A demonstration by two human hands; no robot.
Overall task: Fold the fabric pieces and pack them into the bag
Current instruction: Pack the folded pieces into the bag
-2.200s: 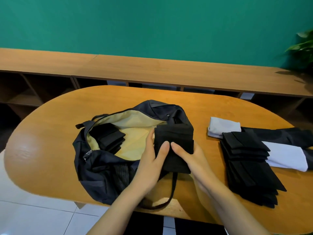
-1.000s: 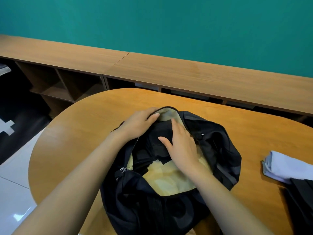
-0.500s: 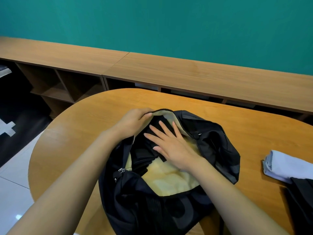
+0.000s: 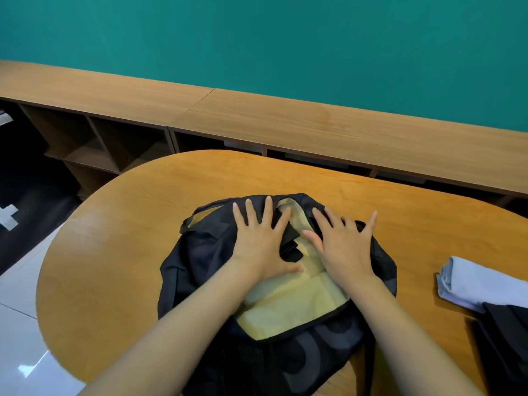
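The folded black piece (image 4: 290,242) now lies inside the bag (image 4: 197,270) on the counter (image 4: 128,252). The left hand (image 4: 258,241) has let go of the rim, and it and the right hand (image 4: 343,247) both press flat on the bag, fingers spread. This piece looks packed; more fabric (image 4: 480,287) waits to the right.

Bag (image 4: 200,270) on the table (image 4: 123,238) — fabric pieces (image 4: 483,285) to its right, shelf (image 4: 285,124) behind.

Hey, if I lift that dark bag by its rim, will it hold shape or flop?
Probably flops: the bag sags flat under the left hand and right hand. Likely light, with only thin black fabric pieces showing inside.
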